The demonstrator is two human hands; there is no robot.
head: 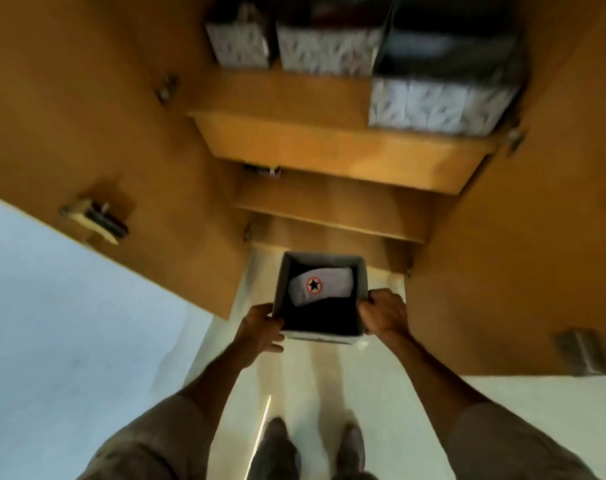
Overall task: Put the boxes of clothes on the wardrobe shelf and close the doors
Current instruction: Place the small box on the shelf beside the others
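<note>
a person's left hand [260, 329] and right hand [384, 313] clasp opposite rims of an open box [320, 336] held low before the wardrobe shelf [332, 150]. inside lies a folded grey garment [320, 284] bearing a red-ringed black star badge; no lettering is readable.

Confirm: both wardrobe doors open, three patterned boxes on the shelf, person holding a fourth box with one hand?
Not quite: the head view shows both hands on the box, left hand and right hand gripping opposite sides. The rest holds: both doors are open and three patterned boxes sit on the shelf.
</note>
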